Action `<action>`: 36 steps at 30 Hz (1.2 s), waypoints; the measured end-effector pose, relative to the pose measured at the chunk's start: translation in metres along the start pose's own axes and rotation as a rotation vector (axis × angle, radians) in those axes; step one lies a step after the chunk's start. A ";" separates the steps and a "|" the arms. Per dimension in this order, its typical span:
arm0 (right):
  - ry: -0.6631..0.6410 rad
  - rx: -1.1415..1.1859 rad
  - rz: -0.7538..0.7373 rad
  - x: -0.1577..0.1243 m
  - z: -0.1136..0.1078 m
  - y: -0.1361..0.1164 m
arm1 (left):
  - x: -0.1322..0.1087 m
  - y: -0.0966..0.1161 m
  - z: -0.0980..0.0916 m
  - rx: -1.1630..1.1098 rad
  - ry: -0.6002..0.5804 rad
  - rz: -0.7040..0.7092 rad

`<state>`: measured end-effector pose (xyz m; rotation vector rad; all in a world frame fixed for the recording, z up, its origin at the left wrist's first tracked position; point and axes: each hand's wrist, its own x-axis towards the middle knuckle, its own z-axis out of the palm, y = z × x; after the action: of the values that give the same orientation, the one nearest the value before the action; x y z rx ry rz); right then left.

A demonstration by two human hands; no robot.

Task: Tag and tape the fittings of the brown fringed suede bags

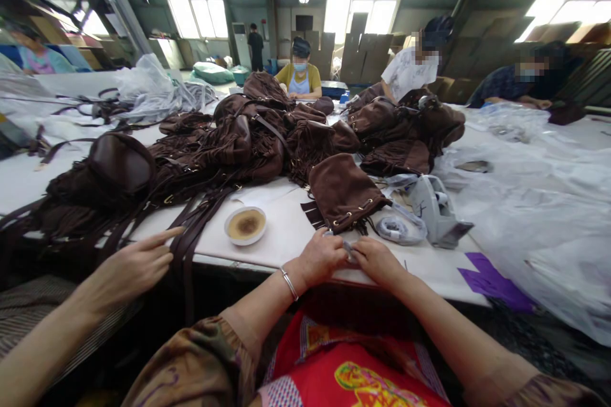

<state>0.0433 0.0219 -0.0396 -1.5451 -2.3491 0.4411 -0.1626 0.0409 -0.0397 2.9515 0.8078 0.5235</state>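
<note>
At the table's front edge, my left hand (323, 259) and my right hand (378, 261) come close together, their fingers closed. Between them shows a small grey strip (350, 250), pinched from both sides; its exact kind is too small to make out. Just beyond my hands lies a brown suede drawstring bag (341, 191) with metal eyelets and a fringe. A coiled strap in clear plastic wrap (396, 229) rests right of the bag.
A white bowl of yellowish paste (245, 226) stands left of my hands. A co-worker's hand (138, 261) points in from the left. Brown fringed bags (258, 133) are heaped behind. On the right are a grey tape dispenser (436, 213), purple cloth (496, 283) and plastic sheets (539, 216).
</note>
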 end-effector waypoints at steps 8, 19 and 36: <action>-0.058 -0.030 -0.177 0.012 -0.002 0.003 | 0.010 -0.028 -0.040 0.010 -0.086 0.151; 0.180 0.131 -0.110 0.000 0.003 0.006 | 0.013 -0.026 -0.022 0.006 -0.199 0.109; 0.115 0.062 -0.205 -0.009 0.010 0.001 | -0.008 -0.046 -0.037 -0.298 0.054 -0.014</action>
<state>0.0433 0.0130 -0.0501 -1.2520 -2.3495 0.3630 -0.2039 0.0746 -0.0127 2.6684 0.6865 0.6611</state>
